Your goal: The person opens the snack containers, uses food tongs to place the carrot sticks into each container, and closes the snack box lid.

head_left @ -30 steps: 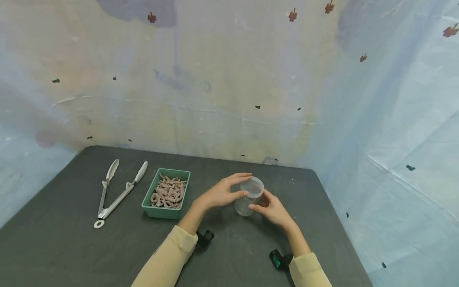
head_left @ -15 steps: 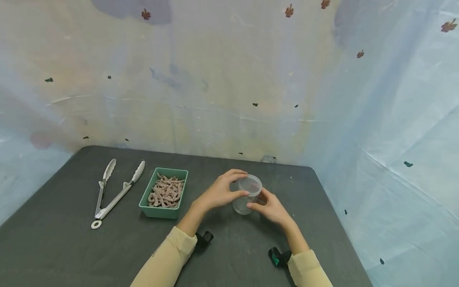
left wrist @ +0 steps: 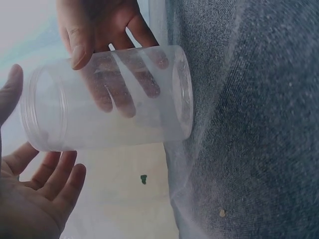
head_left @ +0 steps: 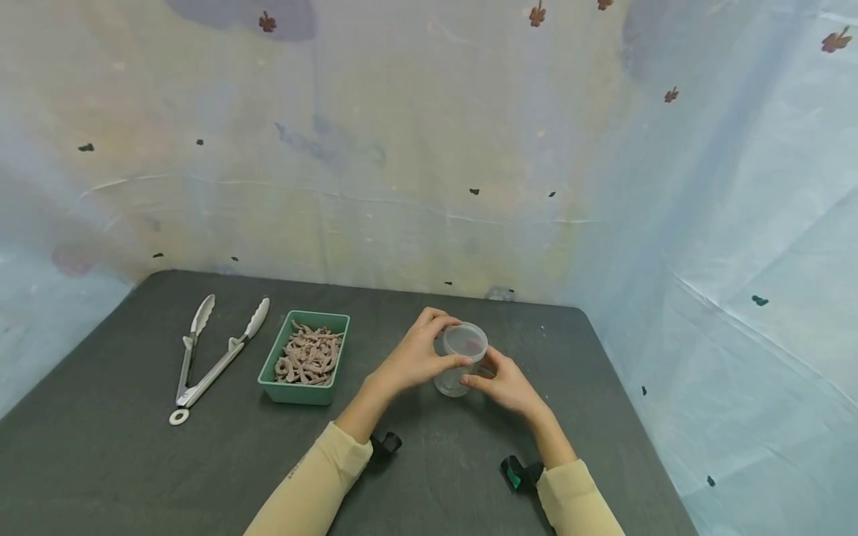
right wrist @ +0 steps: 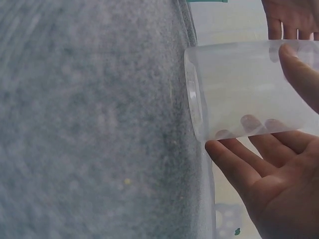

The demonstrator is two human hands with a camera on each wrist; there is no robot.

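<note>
A clear plastic jar (head_left: 450, 383) stands upright on the dark table, with a translucent lid (head_left: 465, 340) on top. My left hand (head_left: 421, 359) holds the lid from the left, thumb on the near side and fingers over the far side. Lower down, my right hand (head_left: 508, 387) grips the jar's body from the right. Through the jar wall (left wrist: 142, 127) in the left wrist view, the right fingers show spread along the side. The right wrist view has the jar's base (right wrist: 193, 94) against the table surface. Nothing is visible inside the jar.
Left of the hands sits a green tray (head_left: 295, 394) filled with brownish-grey strips (head_left: 310, 356). Farther left lie metal tongs (head_left: 214, 372), spread apart, with a white ring at the end. A patterned plastic sheet (head_left: 402, 149) hangs behind the table (head_left: 100, 461).
The left hand's knuckles have risen and its fingers have shifted slightly round the lid. My right hand keeps its grip on the jar. The head view has shifted a little.
</note>
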